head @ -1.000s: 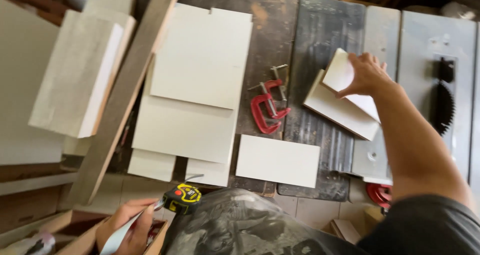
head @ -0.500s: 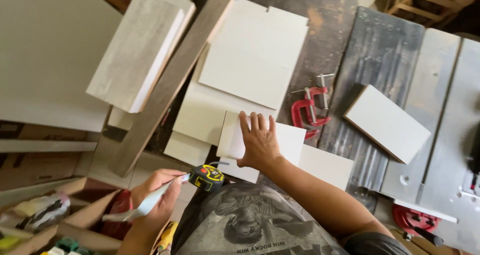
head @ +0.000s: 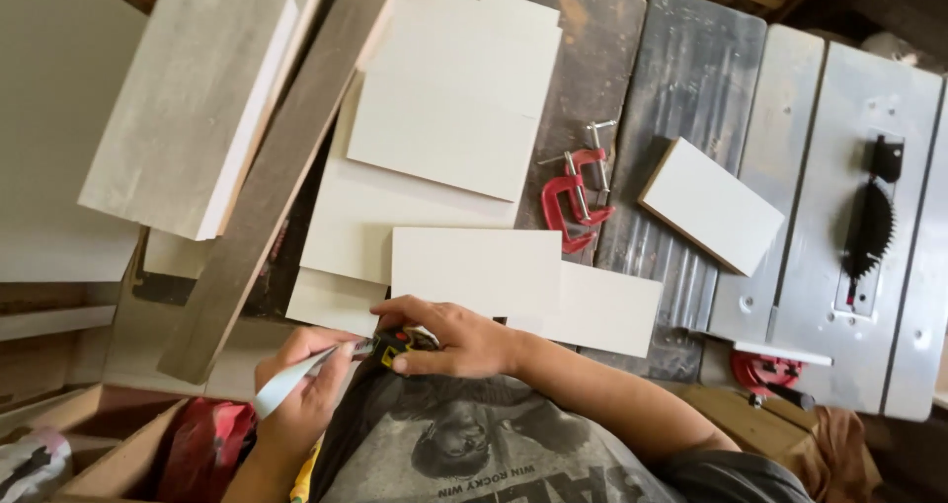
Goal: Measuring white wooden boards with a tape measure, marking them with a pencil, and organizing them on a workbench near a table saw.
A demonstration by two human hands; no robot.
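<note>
My right hand [head: 449, 337] grips a small yellow-and-black tape measure [head: 398, 345] at the near edge of the bench. My left hand [head: 306, 389] pinches the pale tape blade [head: 286, 385], which sticks out down and to the left. Just beyond both hands lies a white rectangular panel [head: 476, 271] on top of other white boards [head: 449, 118]. Another white panel [head: 597, 308] lies to its right, partly under it.
Two red C-clamps [head: 575, 199] lie on the dark bench. A thicker white board [head: 709, 205] rests right of them. A table saw with its blade [head: 869, 229] is at far right. A long grey plank [head: 281, 172] and stacked boards [head: 193, 98] lie at left.
My right hand left the board near the saw, touched the white panel, then came back to the tape measure. My left hand now pinches the blade. The view has swung left.
</note>
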